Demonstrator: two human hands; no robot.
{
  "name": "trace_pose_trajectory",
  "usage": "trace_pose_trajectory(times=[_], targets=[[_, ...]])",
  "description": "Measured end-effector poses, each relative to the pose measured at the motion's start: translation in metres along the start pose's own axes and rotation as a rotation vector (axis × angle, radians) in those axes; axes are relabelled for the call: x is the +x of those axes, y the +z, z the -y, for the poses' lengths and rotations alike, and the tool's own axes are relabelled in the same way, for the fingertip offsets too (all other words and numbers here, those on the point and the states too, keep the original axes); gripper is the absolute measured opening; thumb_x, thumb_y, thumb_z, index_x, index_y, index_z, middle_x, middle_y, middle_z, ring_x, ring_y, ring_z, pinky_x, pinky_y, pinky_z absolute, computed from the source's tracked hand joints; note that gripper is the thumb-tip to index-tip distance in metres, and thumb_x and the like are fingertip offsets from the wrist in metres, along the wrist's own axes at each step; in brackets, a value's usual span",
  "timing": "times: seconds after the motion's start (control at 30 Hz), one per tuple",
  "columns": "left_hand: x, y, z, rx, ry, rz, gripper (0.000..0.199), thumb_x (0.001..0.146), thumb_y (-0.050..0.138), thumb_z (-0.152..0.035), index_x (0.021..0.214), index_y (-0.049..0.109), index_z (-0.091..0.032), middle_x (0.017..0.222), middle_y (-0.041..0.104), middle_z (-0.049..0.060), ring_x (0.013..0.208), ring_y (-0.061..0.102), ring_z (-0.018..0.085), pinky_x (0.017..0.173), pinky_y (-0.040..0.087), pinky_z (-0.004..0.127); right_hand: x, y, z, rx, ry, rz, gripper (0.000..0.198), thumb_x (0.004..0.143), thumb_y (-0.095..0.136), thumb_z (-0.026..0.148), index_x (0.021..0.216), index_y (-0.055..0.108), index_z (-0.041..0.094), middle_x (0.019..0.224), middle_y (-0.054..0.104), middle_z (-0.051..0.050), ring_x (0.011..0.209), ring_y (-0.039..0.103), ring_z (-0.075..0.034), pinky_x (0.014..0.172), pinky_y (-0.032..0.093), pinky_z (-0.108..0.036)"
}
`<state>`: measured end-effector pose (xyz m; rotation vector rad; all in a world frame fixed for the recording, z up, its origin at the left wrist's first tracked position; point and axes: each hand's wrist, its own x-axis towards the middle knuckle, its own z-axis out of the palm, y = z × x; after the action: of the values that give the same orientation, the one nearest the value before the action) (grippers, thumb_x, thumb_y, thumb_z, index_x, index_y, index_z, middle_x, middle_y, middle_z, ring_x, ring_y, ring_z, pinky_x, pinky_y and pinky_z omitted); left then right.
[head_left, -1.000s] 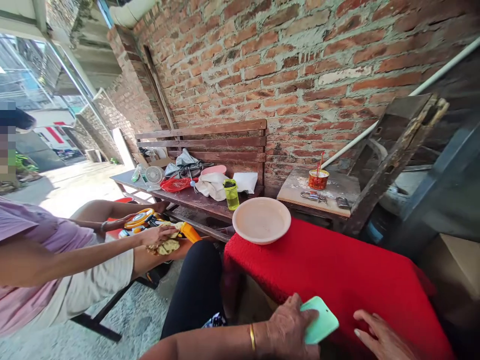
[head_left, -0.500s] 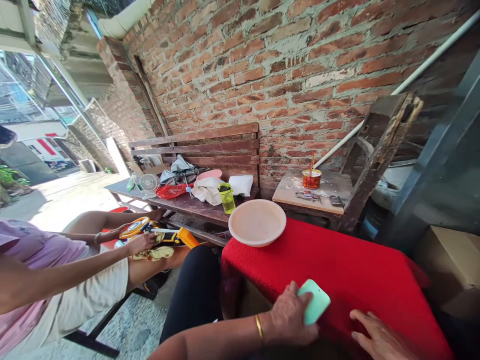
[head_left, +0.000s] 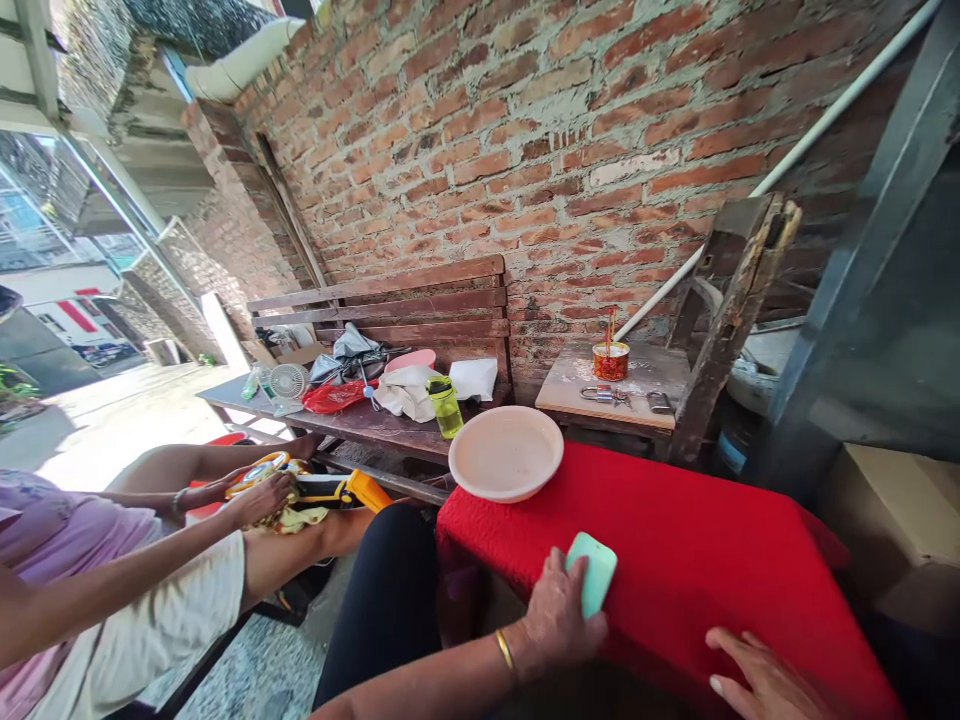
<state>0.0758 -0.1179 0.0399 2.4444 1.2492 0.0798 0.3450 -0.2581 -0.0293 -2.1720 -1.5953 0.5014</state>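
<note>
Two hands out, left hand (head_left: 559,607) pinching the mint-green panel (head_left: 598,574) over the near edge of the red tablecloth (head_left: 675,530). What could go wrong?

imo it could drop: the grip's only on one side, so a lax pinch might slip. The right hand (head_left: 772,672) has fingers loosely parted, nothing visible in them, likely too far off to catch it

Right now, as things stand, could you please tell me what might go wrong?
The pale basin sits at a corner of the red-covered table, so a bump might tip it off. Only the left hand grips the flat mint-green object, so it could slip. The yellow-green bottle stands close to the front edge of the bench and might get knocked down.
</note>
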Motion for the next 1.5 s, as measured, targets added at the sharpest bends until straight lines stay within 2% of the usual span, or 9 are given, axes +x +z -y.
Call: trace_pose_trajectory(times=[0.13, 0.33, 0.47, 0.6, 0.7, 0.93, 1.17, 1.33, 1.5], targets=[[-0.019, 0.024, -0.036, -0.177, 0.285, 0.229, 0.075, 0.060, 0.075, -0.059, 0.127, 0.058, -0.030, 0.123, 0.054, 0.010, 0.093, 0.061, 0.027, 0.084, 0.057, 0.041, 0.001, -0.012, 0.005, -0.008, 0.021, 0.026, 0.046, 0.070, 0.054, 0.048, 0.105, 0.075, 0.027, 0.124, 0.068, -0.006, 0.125, 0.058, -0.034, 0.106, 0.049, -0.047], [0.014, -0.036, 0.013, -0.111, -0.076, -0.161, 0.059, 0.081, 0.061, -0.039, 0.136, 0.050, -0.022, 0.119, 0.055, 0.011, 0.104, 0.057, 0.026, 0.096, 0.051, 0.040, -0.012, -0.022, 0.014, -0.040, 0.038, 0.022, 0.043, 0.074, 0.059, 0.049, 0.107, 0.074, 0.027, 0.121, 0.071, -0.007, 0.122, 0.060, -0.032, 0.104, 0.050, -0.042], [0.017, -0.030, 0.019, 0.004, -0.146, -0.146, 0.064, 0.081, 0.060, -0.034, 0.140, 0.046, -0.012, 0.127, 0.052, 0.020, 0.117, 0.053, 0.034, 0.105, 0.044, 0.048, -0.013, -0.024, 0.013, -0.106, 0.022, -0.020, 0.044, 0.080, 0.051, 0.046, 0.110, 0.074, 0.024, 0.121, 0.070, -0.009, 0.121, 0.061, -0.033, 0.104, 0.049, -0.047], [-0.017, 0.023, -0.023, 0.016, 0.346, 0.118, 0.079, 0.073, 0.070, -0.046, 0.143, 0.045, -0.020, 0.130, 0.049, 0.018, 0.114, 0.054, 0.038, 0.097, 0.048, 0.050, -0.009, -0.030, 0.006, -0.152, 0.006, -0.065, 0.051, 0.085, 0.038, 0.047, 0.114, 0.072, 0.022, 0.122, 0.070, -0.012, 0.115, 0.064, -0.033, 0.099, 0.051, -0.053], [-0.036, 0.037, -0.043, -0.028, 0.772, 0.392, 0.057, 0.084, 0.060, -0.047, 0.138, 0.050, -0.032, 0.119, 0.052, 0.008, 0.101, 0.059, 0.026, 0.087, 0.052, 0.035, -0.008, -0.033, 0.002, -0.158, 0.001, -0.088, 0.054, 0.087, 0.034, 0.047, 0.116, 0.072, 0.022, 0.120, 0.070, -0.013, 0.113, 0.065, -0.033, 0.096, 0.053, -0.053], [-0.030, -0.032, -0.019, -0.114, 0.461, 0.301, 0.070, 0.068, 0.076, -0.052, 0.131, 0.054, -0.028, 0.113, 0.056, 0.006, 0.100, 0.059, 0.024, 0.088, 0.053, 0.037, -0.010, -0.045, 0.057, 0.158, -0.009, -0.068, 0.057, 0.086, 0.044, 0.063, 0.123, 0.066, 0.026, 0.128, 0.066, -0.012, 0.121, 0.060, -0.032, 0.101, 0.050, -0.047], [-0.033, -0.055, 0.005, -0.430, 0.581, 0.383, 0.046, 0.070, 0.075, -0.057, 0.098, 0.069, -0.023, 0.112, 0.062, 0.005, 0.105, 0.060, 0.023, 0.094, 0.050, 0.035, -0.014, -0.039, 0.151, 0.448, -0.226, 0.390, 0.097, 0.064, 0.077, 0.064, 0.145, 0.049, 0.018, 0.147, 0.050, -0.017, 0.136, 0.044, -0.035, 0.114, 0.035, -0.046], [-0.038, -0.059, 0.023, -0.441, 0.493, 0.526, 0.053, 0.071, 0.073, -0.065, 0.102, 0.069, -0.021, 0.114, 0.063, 0.005, 0.099, 0.063, 0.022, 0.086, 0.052, 0.033, -0.022, -0.027, 0.182, 0.392, -0.217, 0.493, 0.087, 0.062, 0.075, 0.036, 0.144, 0.050, 0.021, 0.146, 0.052, -0.013, 0.133, 0.048, -0.034, 0.114, 0.036, -0.044], [-0.042, -0.132, 0.011, -0.248, 0.639, 0.402, 0.048, 0.087, 0.059, -0.058, 0.122, 0.066, -0.025, 0.117, 0.064, 0.009, 0.108, 0.062, 0.026, 0.095, 0.050, 0.038, -0.026, -0.024, 0.167, 0.297, -0.110, 0.455, 0.074, 0.059, 0.065, 0.026, 0.133, 0.063, 0.027, 0.138, 0.061, -0.008, 0.130, 0.052, -0.033, 0.111, 0.041, -0.042]])
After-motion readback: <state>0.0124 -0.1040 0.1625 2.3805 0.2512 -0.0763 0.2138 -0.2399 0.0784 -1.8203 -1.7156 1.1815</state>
